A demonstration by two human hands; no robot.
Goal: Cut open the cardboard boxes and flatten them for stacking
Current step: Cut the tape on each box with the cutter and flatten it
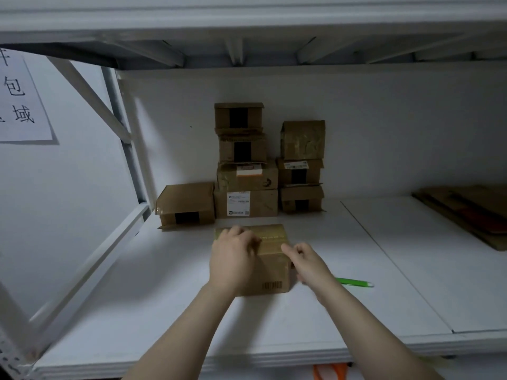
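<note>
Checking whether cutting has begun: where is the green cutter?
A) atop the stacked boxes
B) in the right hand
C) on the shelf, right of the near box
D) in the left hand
C: the green cutter lies on the shelf beside the right hand, and neither hand grips it.

A white shelf (411, 270) spreads wide, and an upper shelf (247, 12) lies over it. On the left wall hangs a paper sign (19, 100) with printed characters, beside a diagonal brace (90, 97). Something orange (330, 371) shows below the front edge.
</note>
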